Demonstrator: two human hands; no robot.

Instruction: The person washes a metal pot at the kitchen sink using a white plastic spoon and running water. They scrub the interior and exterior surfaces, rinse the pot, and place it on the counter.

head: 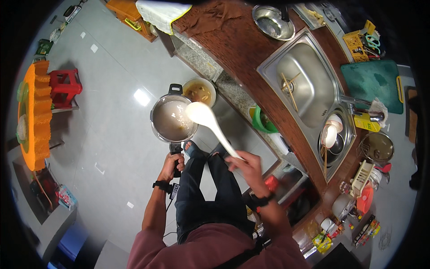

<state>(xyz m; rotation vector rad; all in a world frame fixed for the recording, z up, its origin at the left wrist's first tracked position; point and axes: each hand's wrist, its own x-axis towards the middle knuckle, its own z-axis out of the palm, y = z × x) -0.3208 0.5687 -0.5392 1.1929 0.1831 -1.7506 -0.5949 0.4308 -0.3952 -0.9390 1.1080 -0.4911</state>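
My left hand (172,165) is closed around the black handle of a metal pot (174,119), which holds a cloudy, greyish liquid with some pale bits in it. A second, short black handle stands out from the pot's far side. In my right hand (247,166) is the handle of a large white ladle (205,116); its bowl is over the pot's right rim, and the hand is slightly blurred. Just beyond the pot, low down, is a pale bucket (215,95) with brownish liquid and food scraps.
On my right runs a brown counter (235,43) with a steel sink (309,84), chopsticks and bowls in it. A metal pan (273,25) and a green cutting board (373,84) lie there too. A green basin (260,119) is below the counter edge. A red stool (65,87) stands left.
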